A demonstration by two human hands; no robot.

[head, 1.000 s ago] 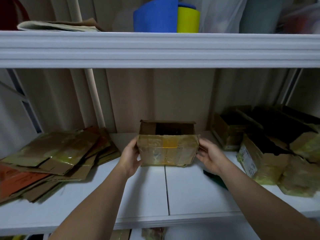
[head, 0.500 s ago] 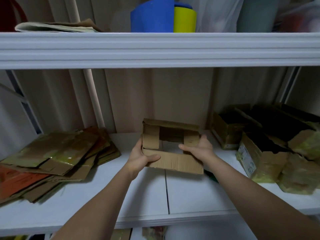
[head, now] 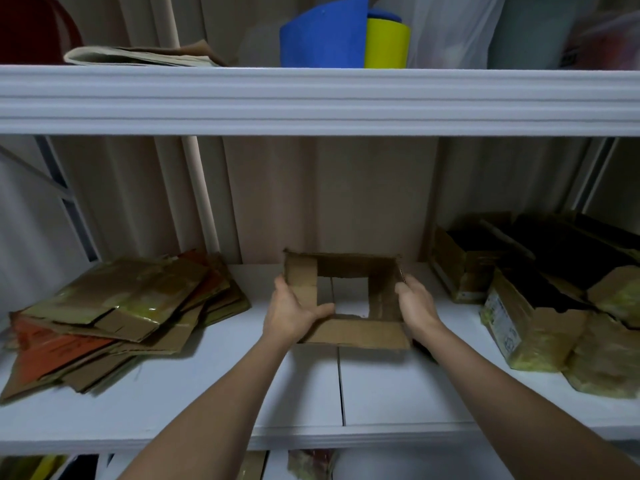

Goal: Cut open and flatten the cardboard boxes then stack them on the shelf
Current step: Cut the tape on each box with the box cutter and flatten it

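Two forearms are reaching in from the bottom of the frame toward the white shelf [head: 207,403]. The left hand [head: 289,315] is gripping the small cardboard box [head: 353,332] at its left wall, thumb hooked over the near edge; the right hand [head: 417,308] is clasping the right wall, fingers curled round it. The box is sitting mid-frame on the shelf, open top and bottom, so the shelf is showing through. It is looking light and thin-walled, worn, likely to fold easily along its corners; pressing opposite corners together should collapse it. Farther off, a pile of flattened cardboard [head: 114,313] is lying at centre left, and uncut boxes [head: 533,306] are crowding the centre right.
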